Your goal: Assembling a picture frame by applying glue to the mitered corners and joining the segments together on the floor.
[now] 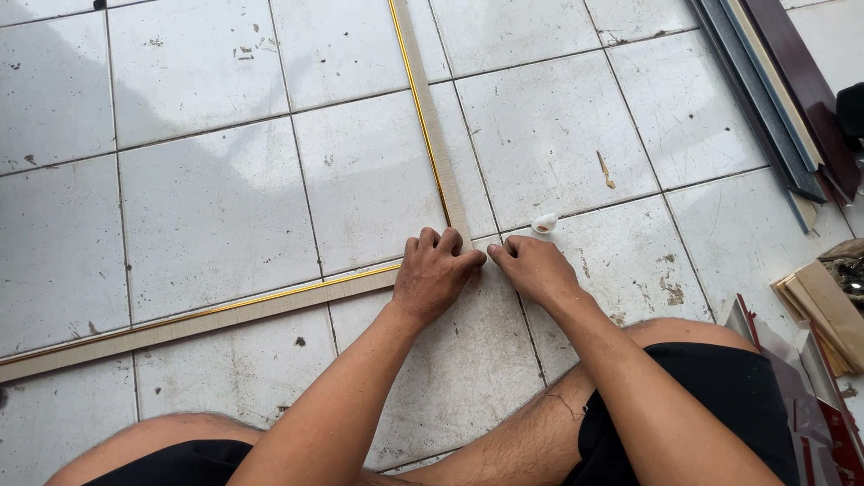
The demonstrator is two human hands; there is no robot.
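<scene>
Two beige moulding strips with gold inner edges lie on the white tiled floor and meet in a corner. One strip [430, 117] runs away from me, the other strip [198, 319] runs off to the left. My left hand [432, 274] covers the corner joint, fingers curled and pressing down on it. My right hand [534, 267] rests just to the right, fingertips touching the left hand's at the joint. The joint itself is hidden under the hands. A small white cap-like object [544, 223] lies on the tile just beyond my right hand.
Long dark and pale moulding lengths [774, 90] lie stacked at the upper right. Short beige offcuts [823, 310] and red-and-grey pieces [814, 405] sit at the right edge. A small wood sliver [605, 169] lies on a tile. My bare knees and black shorts fill the bottom.
</scene>
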